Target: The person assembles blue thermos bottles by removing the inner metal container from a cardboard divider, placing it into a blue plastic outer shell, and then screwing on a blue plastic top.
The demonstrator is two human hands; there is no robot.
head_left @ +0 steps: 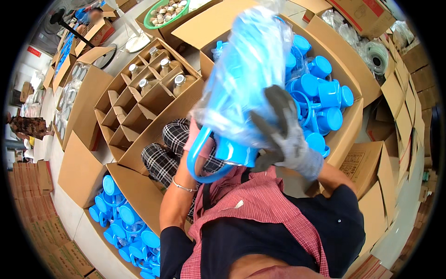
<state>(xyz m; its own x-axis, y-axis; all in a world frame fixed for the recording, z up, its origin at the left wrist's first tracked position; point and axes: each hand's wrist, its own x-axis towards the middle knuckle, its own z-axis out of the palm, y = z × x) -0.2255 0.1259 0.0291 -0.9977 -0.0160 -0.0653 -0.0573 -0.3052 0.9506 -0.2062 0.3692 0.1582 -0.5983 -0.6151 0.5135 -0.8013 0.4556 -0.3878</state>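
Note:
A shiny blue plastic jug [237, 151] with a big loop handle is held up before my chest, inside or behind a clear plastic bag [248, 79] that is smeared by motion. Blue plastic shows through the bag, but its full shape is blurred. My left hand [199, 113], mostly hidden behind the jug and bag, grips them from the left; a pink cuff shows at the wrist. At the right side is my right hand [290, 139] in a grey glove with dark fingers, spread apart against or just beside the bag.
Ahead right, a carton [346, 76] holds several blue handled pieces; another carton [132, 204] of them stands lower left. A divided carton [116, 109] contains several lidded bottles. A green basket [147, 21] of small pieces sits at the back, near a fan [60, 18].

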